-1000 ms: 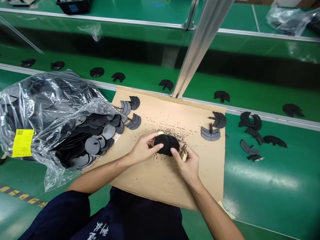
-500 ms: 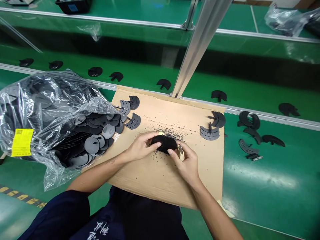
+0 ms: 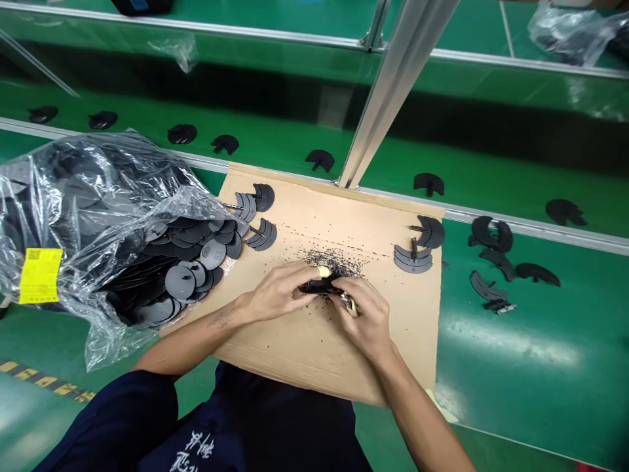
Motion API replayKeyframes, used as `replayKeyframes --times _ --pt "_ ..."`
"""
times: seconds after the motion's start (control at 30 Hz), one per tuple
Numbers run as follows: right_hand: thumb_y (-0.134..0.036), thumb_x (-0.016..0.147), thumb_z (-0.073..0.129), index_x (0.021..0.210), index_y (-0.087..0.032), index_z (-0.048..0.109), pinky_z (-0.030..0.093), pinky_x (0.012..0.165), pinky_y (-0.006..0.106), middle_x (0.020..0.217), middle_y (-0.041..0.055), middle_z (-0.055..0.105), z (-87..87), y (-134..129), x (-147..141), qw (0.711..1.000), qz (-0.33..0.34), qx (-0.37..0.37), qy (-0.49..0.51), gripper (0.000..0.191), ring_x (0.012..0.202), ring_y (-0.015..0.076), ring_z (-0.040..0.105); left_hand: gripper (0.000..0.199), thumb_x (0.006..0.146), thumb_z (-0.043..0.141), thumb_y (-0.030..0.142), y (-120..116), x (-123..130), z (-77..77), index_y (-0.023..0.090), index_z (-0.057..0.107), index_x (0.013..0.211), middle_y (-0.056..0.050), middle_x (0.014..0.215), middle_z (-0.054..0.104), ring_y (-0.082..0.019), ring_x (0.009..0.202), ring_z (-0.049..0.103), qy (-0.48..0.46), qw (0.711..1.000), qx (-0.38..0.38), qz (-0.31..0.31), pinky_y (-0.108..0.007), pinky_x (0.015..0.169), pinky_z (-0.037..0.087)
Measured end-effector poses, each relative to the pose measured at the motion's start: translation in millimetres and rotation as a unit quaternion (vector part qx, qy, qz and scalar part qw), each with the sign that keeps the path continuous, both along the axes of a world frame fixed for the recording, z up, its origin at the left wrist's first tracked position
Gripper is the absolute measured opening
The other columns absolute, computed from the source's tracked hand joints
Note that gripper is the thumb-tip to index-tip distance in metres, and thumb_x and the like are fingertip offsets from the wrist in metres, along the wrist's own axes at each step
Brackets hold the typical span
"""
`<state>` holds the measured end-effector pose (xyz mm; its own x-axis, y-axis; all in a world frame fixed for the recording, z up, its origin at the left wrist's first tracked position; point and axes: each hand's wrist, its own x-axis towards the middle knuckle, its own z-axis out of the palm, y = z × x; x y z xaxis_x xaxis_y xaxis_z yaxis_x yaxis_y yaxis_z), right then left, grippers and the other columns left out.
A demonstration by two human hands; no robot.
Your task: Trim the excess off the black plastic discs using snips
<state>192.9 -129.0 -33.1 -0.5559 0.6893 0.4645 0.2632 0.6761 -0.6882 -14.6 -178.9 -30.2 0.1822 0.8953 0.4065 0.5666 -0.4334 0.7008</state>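
Observation:
A thin black disc (image 3: 317,287) is tilted nearly edge-on above the cardboard sheet (image 3: 304,354). Its left end is pinched by my left hand (image 3: 278,293), where a fingertip wears a yellow cover (image 3: 323,271). At the other end, the fingers of my right hand (image 3: 366,318) close on the disc. Tucked in that same hand is a small tool (image 3: 350,305) with a metal part and a pale wrapping; its exact kind cannot be made out. Small black crumbs (image 3: 334,259) lie scattered on the cardboard just beyond the disc.
To the left, a clear plastic bag (image 3: 93,196) spills black discs (image 3: 179,282). Fanned black crescent pieces (image 3: 413,258) lie at the cardboard's far corners, and more crescent pieces (image 3: 497,262) on the green bench. A slanted metal post (image 3: 393,98) rises behind the cardboard.
The disc has turned from showing its flat face to nearly edge-on. My fingers have shifted over its top edge, and the view has tipped slightly.

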Motion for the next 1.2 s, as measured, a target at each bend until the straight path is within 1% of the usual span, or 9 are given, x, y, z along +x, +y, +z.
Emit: replayKeyframes --times 0.07,0.17,0.33,0.4,0.5,0.63,0.9,1.07,1.2 --pt "-0.014 0.091 0.059 0.114 -0.023 0.068 0.057 0.078 0.039 0.103 0.0097 0.074 0.1 0 1 0.999 -0.004 0.024 -0.024 0.026 0.090 0.0232 0.069 0.037 0.090 0.060 0.016 0 -2 0.1 0.020 0.064 0.126 -0.006 0.092 0.072 -0.019 0.081 0.066 0.025 1.000 0.006 -0.007 -0.032 0.076 0.056" --pt "-0.015 0.092 0.057 0.115 -0.023 0.068 0.054 0.076 0.038 0.102 0.0096 0.074 0.2 1 4 0.995 -0.010 0.066 -0.070 0.027 0.088 0.0235 0.068 0.036 0.089 0.058 0.016 0 -4 -1.4 0.020 0.065 0.124 -0.006 0.088 0.070 -0.020 0.080 0.064 0.065 0.998 -0.017 -0.015 -0.032 0.075 0.056" --pt "-0.013 0.091 0.056 0.111 -0.022 0.068 0.051 0.072 0.036 0.099 0.0089 0.075 -0.6 1 5 0.987 0.022 0.108 -0.117 0.026 0.083 0.0221 0.066 0.037 0.087 0.061 0.016 -2 -6 -3.7 0.022 0.066 0.123 -0.006 0.089 0.070 -0.020 0.082 0.063 0.046 0.998 -0.041 -0.027 -0.034 0.078 0.053" --pt "-0.009 0.091 0.053 0.109 -0.022 0.068 0.051 0.071 0.036 0.097 0.0087 0.075 -0.9 0 4 0.991 0.025 0.090 -0.097 0.027 0.082 0.0217 0.066 0.033 0.089 0.064 0.019 -1 -5 -2.5 0.022 0.067 0.121 -0.005 0.086 0.070 -0.020 0.079 0.062 0.011 0.999 -0.032 -0.017 -0.033 0.075 0.053" --pt "-0.009 0.090 0.053 0.110 -0.022 0.067 0.055 0.073 0.037 0.098 0.0094 0.074 -0.3 -3 2 0.999 0.021 0.032 -0.032 0.028 0.085 0.0223 0.069 0.025 0.087 0.073 0.029 0 -3 0.3 0.022 0.072 0.112 -0.006 0.087 0.073 -0.019 0.079 0.063 -0.079 0.996 -0.033 0.001 -0.033 0.073 0.053" --pt "-0.013 0.090 0.057 0.111 -0.024 0.068 0.056 0.073 0.037 0.097 0.0080 0.075 1.9 -8 -2 0.999 0.024 -0.019 0.034 0.026 0.084 0.0217 0.070 0.028 0.084 0.077 0.037 1 0 2.2 0.021 0.074 0.107 -0.008 0.093 0.073 -0.019 0.084 0.066 -0.158 0.986 -0.040 -0.022 -0.034 0.077 0.054" --pt "-0.011 0.088 0.058 0.107 -0.025 0.066 0.056 0.070 0.036 0.094 0.0077 0.074 5.0 -13 -5 0.997 0.023 -0.034 0.060 0.024 0.081 0.0213 0.070 0.030 0.096 0.062 0.037 -2 0 2.3 0.021 0.068 0.121 -0.011 0.101 0.071 -0.020 0.089 0.065 -0.113 0.991 0.013 -0.077 -0.036 0.079 0.055" --pt "-0.008 0.086 0.061 0.108 -0.025 0.066 0.056 0.070 0.035 0.096 0.0072 0.073 5.4 -13 -6 0.997 0.028 -0.028 0.070 0.028 0.082 0.0206 0.070 0.026 0.096 0.062 0.026 -3 0 4.3 0.021 0.068 0.120 -0.011 0.102 0.072 -0.020 0.089 0.066 -0.118 0.990 0.026 -0.069 -0.037 0.079 0.055" --pt "-0.008 0.086 0.061 0.105 -0.025 0.067 0.056 0.072 0.035 0.095 0.0065 0.074 5.6 -12 -7 0.995 0.034 -0.046 0.077 0.026 0.082 0.0201 0.070 0.021 0.092 0.069 0.027 -4 3 3.7 0.023 0.072 0.112 -0.009 0.098 0.074 -0.019 0.086 0.067 -0.135 0.989 0.029 -0.051 -0.037 0.077 0.055"
